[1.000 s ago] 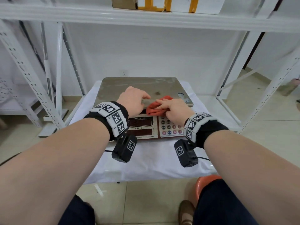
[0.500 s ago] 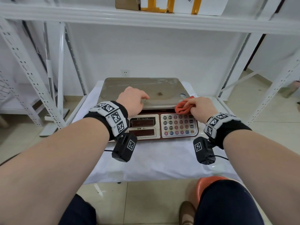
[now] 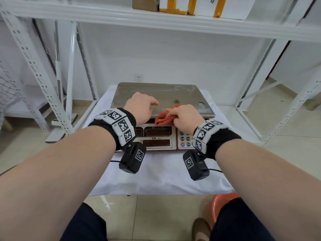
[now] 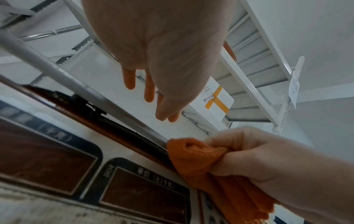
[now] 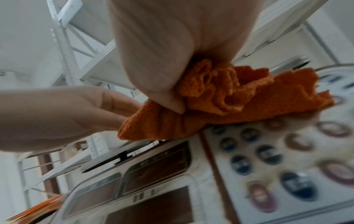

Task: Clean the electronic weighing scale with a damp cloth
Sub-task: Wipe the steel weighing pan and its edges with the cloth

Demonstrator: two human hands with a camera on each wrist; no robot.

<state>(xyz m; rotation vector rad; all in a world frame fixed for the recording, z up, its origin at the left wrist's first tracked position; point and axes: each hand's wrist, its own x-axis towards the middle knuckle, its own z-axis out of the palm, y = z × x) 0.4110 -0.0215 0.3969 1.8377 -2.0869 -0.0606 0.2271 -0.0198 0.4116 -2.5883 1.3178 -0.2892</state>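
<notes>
The electronic weighing scale (image 3: 156, 91) sits on a white-covered shelf, with a steel pan behind and a front panel of red displays (image 3: 157, 142) and a keypad (image 5: 287, 151). My right hand (image 3: 184, 117) grips a bunched orange cloth (image 3: 162, 118) and presses it on the top edge of the panel, between display and keypad; the cloth (image 5: 220, 103) shows crumpled under the fingers in the right wrist view. My left hand (image 3: 140, 108) rests on the pan's front edge with its fingers (image 4: 149, 91) straight, holding nothing. In the left wrist view the cloth (image 4: 201, 159) lies against the pan's rim.
White metal shelf uprights (image 3: 69, 75) stand on both sides and a shelf (image 3: 173, 20) with boxes (image 3: 173, 5) hangs overhead. A white sheet (image 3: 161, 176) covers the lower shelf. An orange stool (image 3: 222, 200) is below by my leg.
My right hand carried the cloth from the panel's right end, over the keypad, back left to the middle beside my left hand. The left hand stayed on the pan's edge.
</notes>
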